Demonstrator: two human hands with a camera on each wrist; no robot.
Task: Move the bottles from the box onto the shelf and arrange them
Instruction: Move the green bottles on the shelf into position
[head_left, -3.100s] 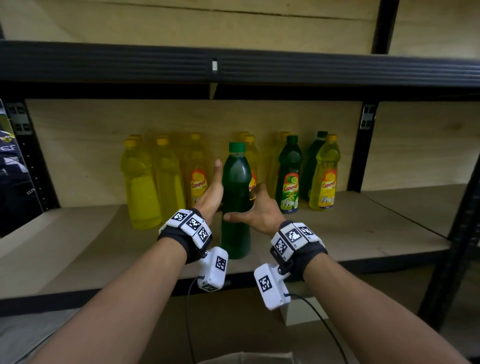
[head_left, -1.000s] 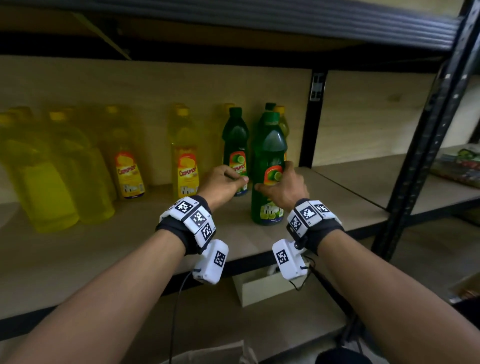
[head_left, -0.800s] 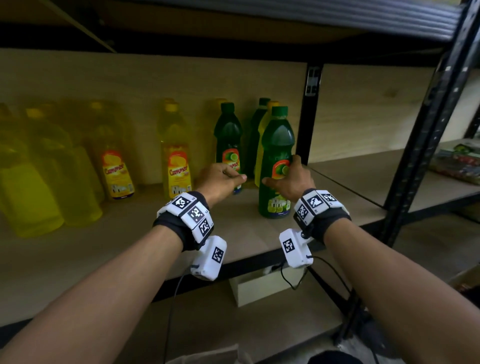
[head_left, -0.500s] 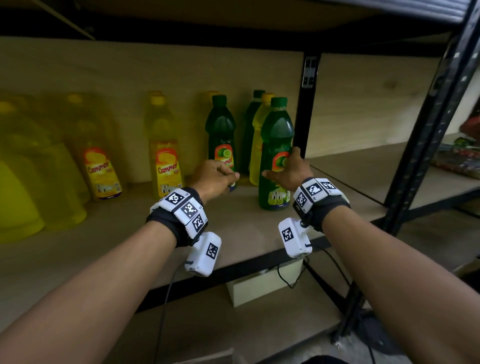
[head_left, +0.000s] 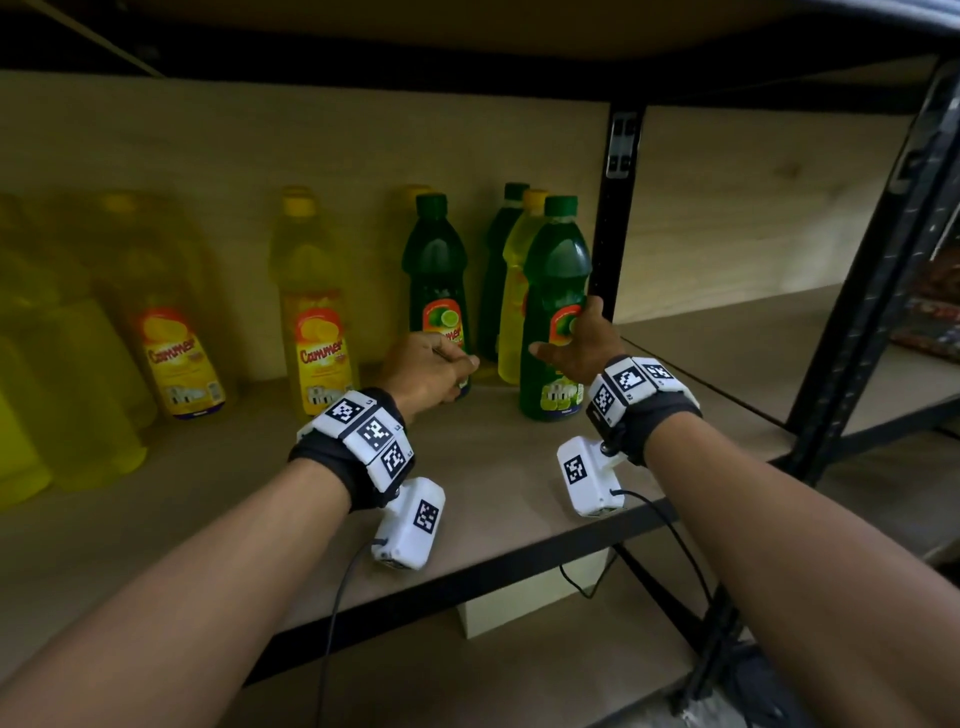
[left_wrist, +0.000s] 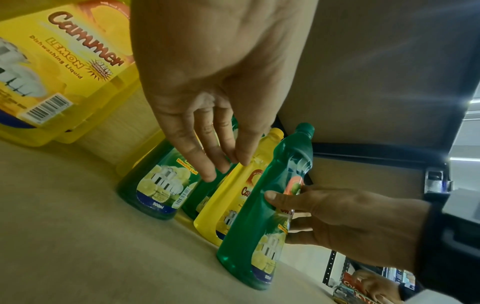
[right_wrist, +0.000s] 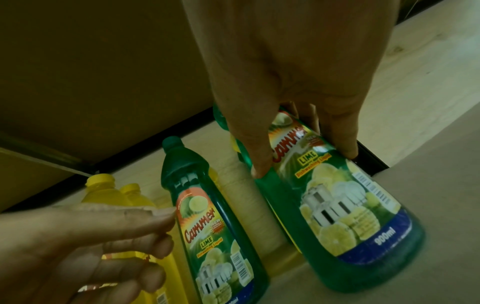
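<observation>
Since earlier, your right hand slid the green bottle rightward, gripping it beside the shelf post; your left hand hovers loosely curled, near open shelf board.

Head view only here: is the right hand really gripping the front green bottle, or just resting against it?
Observer: Gripping. In the right wrist view the right hand has its thumb on one side of the front green bottle and its fingers on the other, across the label.
Operator: Is the left hand holding anything?
Observer: No. The left wrist view shows the left hand with loose fingers, holding nothing, in front of the other green bottle. I cannot tell whether it touches.
Operator: Is the gripped bottle down on the shelf?
Observer: Its base appears to meet the shelf in the left wrist view, right beside a yellow bottle.
</observation>
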